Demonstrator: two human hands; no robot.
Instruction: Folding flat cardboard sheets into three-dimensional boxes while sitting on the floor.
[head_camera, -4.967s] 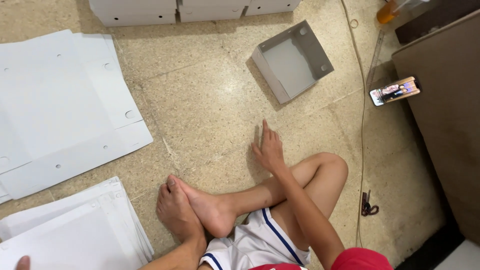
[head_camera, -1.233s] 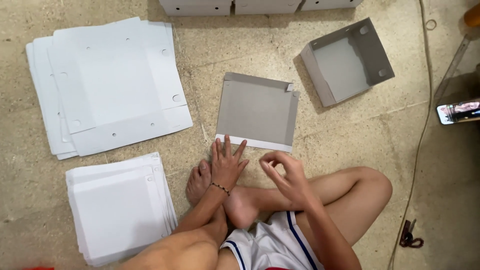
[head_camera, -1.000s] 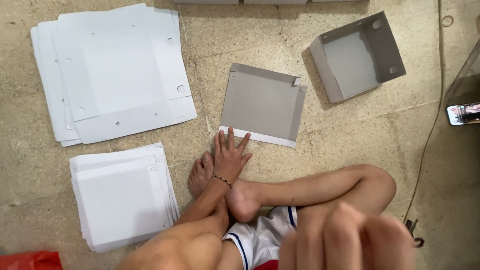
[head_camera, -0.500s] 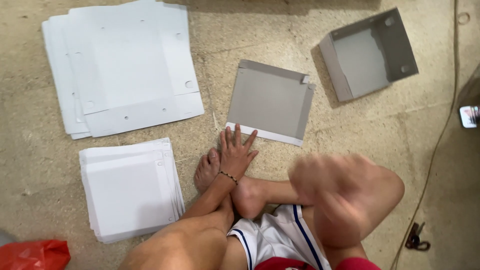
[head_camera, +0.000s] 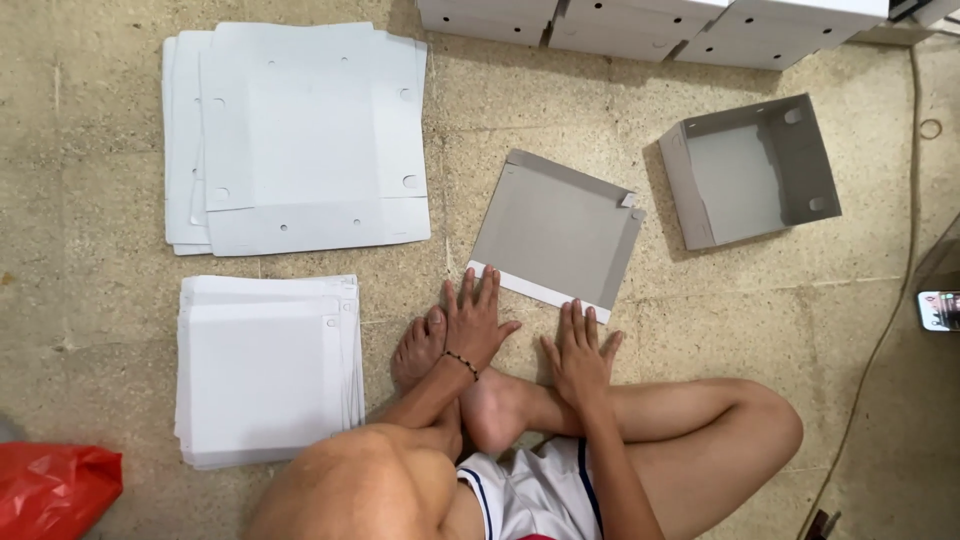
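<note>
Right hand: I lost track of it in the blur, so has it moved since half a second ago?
Yes. The right hand has come down from mid-air near the knee to the floor, fingertips at the near white edge of the grey flat carton.

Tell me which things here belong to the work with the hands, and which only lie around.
In the work:
left hand and right hand, at the near edge of the flat grey cardboard sheet
white sheet stacks
folded grey box

Lying about:
red bag
phone
cable

Even light, soft shadows, sharp.
</note>
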